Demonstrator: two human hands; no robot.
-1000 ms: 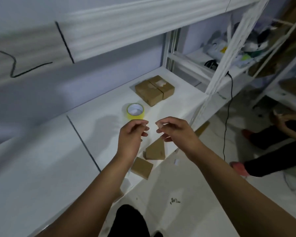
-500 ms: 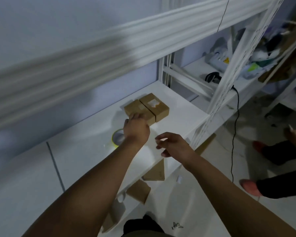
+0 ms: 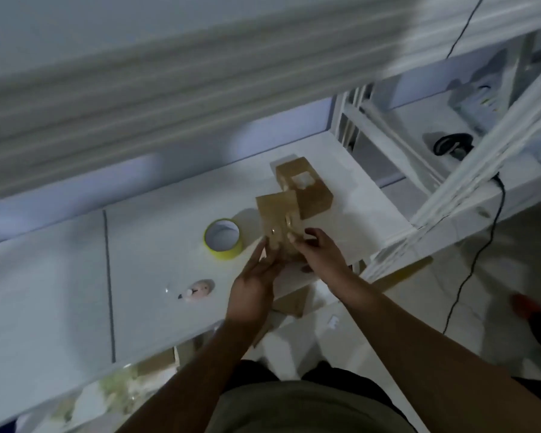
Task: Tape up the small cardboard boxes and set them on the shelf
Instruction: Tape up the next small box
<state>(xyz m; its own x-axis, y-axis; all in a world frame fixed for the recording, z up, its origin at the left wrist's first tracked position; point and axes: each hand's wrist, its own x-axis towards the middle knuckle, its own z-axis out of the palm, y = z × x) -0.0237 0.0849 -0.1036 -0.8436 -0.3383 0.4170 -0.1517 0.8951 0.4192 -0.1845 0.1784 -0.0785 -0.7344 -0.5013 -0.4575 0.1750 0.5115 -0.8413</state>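
Both hands grip one small cardboard box (image 3: 278, 223), lifted and tilted above the white shelf (image 3: 156, 245). The left hand (image 3: 253, 289) cups its lower side; the right hand (image 3: 317, 253) pinches its near edge with thumb and fingers. Behind it a second box (image 3: 310, 190) sits on the shelf. A yellow tape roll (image 3: 223, 239) lies just left.

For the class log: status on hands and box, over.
Left hand and right hand both grip cardboard box, lifted off shelf. Tape roll beside. Nothing in the way.
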